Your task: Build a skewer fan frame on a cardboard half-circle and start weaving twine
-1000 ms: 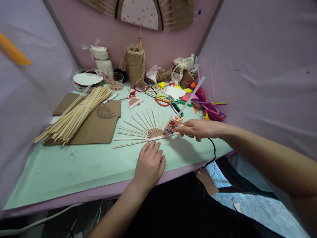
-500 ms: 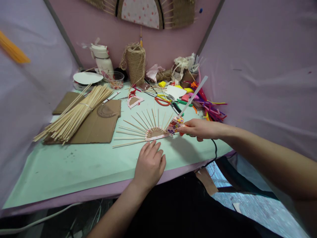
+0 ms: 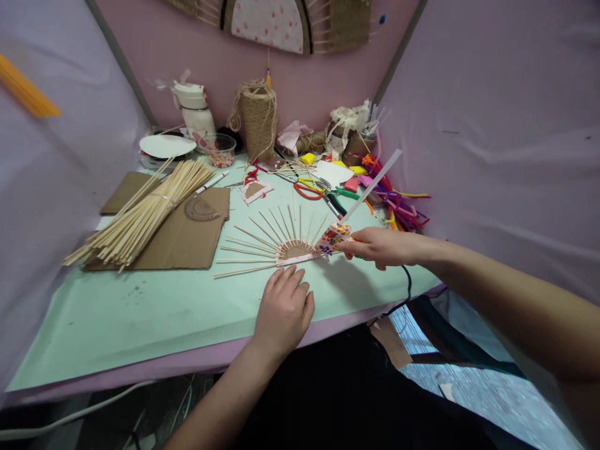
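Observation:
My right hand [image 3: 382, 245] is closed round a flower-patterned hot glue gun [image 3: 334, 237] with a long translucent glue stick [image 3: 372, 185] standing out of its back. The gun's front end is at the right side of a half-round cardboard piece [image 3: 299, 251], whose pale rim carries thin wooden sticks [image 3: 264, 229] spread like rays. The nozzle itself I cannot make out. My left hand [image 3: 284, 306] lies on the table just below the straight edge of the half-round, fingers stretched out and holding nothing. Its fingertips are close to that edge.
A bundle of wooden sticks [image 3: 147, 209] lies on cardboard [image 3: 197, 240] at left, with a protractor [image 3: 204, 209] beside it. Behind are scissors [image 3: 308, 190], pliers [image 3: 334, 201], a twine spool [image 3: 259, 122], a bottle [image 3: 194, 112] and coloured pipe cleaners [image 3: 404, 203]. A black cord [image 3: 407, 290] crosses the front edge.
The glue gun has tilted slightly, its glue stick's top swinging to the right and a little down. My left hand and the half-round piece stay in place.

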`<state>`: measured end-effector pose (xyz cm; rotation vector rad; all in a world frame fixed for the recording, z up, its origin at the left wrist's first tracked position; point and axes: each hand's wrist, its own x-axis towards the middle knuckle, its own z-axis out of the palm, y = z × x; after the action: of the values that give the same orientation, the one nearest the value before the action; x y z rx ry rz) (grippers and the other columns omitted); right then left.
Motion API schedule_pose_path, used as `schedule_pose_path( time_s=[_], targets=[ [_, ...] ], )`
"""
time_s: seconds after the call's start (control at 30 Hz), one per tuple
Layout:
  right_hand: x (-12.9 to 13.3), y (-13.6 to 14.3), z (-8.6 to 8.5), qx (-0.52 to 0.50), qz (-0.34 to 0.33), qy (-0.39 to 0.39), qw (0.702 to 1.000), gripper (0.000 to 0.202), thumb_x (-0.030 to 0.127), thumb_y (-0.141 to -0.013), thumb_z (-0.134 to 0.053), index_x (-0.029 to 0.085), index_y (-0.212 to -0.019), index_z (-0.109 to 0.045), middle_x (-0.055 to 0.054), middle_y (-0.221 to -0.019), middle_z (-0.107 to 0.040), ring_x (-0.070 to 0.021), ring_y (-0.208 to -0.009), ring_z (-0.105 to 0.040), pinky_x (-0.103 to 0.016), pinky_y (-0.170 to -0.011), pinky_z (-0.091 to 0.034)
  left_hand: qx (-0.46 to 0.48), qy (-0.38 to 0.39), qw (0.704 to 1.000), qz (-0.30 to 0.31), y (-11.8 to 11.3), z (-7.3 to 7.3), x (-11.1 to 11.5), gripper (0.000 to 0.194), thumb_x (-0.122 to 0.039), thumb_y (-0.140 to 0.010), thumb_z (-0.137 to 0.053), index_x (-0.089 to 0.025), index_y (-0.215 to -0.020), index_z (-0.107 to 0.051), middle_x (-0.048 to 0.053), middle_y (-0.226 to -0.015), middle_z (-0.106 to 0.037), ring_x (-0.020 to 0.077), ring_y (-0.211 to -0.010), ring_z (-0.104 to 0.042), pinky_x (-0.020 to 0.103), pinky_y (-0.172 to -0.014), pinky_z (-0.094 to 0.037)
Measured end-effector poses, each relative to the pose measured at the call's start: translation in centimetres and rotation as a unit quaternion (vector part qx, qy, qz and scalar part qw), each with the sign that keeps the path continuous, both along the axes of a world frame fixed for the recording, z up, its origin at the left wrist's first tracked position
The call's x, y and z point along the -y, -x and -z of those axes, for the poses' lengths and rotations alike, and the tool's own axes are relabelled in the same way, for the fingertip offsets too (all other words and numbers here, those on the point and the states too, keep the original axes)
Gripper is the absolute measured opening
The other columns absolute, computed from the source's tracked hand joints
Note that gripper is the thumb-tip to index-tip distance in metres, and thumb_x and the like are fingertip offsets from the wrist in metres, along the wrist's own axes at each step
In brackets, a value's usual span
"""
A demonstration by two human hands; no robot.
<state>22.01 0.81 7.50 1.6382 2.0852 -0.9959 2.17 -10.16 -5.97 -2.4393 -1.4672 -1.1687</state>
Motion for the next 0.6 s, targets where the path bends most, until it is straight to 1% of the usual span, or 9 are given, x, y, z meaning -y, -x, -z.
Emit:
schedule_pose_path(
  time_s=[0.27,0.43,0.6],
  targets=[
    [0.1,0.6,-0.3,0.008,-0.019,0.001,1.0,0.069,0.074,-0.087,-0.034,0.014,-0.094,-0.068,-0.003,-0.061,-0.054,-0.0144,-0.05,-0.055,-0.025,-0.05,-0.041,0.006,-0.002,1.0,0.006,0.0,0.0,0.0,0.012,-0.015,-0.088,-0.055,-0.015,-0.091,-0.067,0.01,-0.108,-0.073,0.0262,-0.109,-0.065,0.046,-0.101,-0.047],
    [-0.1,1.2,0.0,-0.007,-0.033,0.004,0.999,0.069,0.073,-0.088,-0.032,0.014,-0.094,-0.068,-0.003,-0.06,-0.055,-0.0154,-0.053,-0.057,-0.024,-0.05,-0.041,0.013,0.0,0.999,0.032,0.0,0.1,0.0,0.012,-0.015,-0.088,-0.055,-0.015,-0.091,-0.066,0.009,-0.102,-0.073,0.0235,-0.104,-0.066,0.045,-0.1,-0.048],
    [0.1,2.7,-0.4,-0.015,-0.057,-0.003,0.998,0.062,0.067,-0.091,-0.034,0.014,-0.091,-0.067,-0.002,-0.058,-0.053,-0.0135,-0.049,-0.055,-0.024,-0.05,-0.041,0.03,-0.013,0.998,0.059,-0.1,-0.4,0.0,0.011,-0.014,-0.087,-0.054,-0.016,-0.088,-0.066,0.008,-0.095,-0.073,0.0209,-0.095,-0.067,0.042,-0.096,-0.05]
  ],
)
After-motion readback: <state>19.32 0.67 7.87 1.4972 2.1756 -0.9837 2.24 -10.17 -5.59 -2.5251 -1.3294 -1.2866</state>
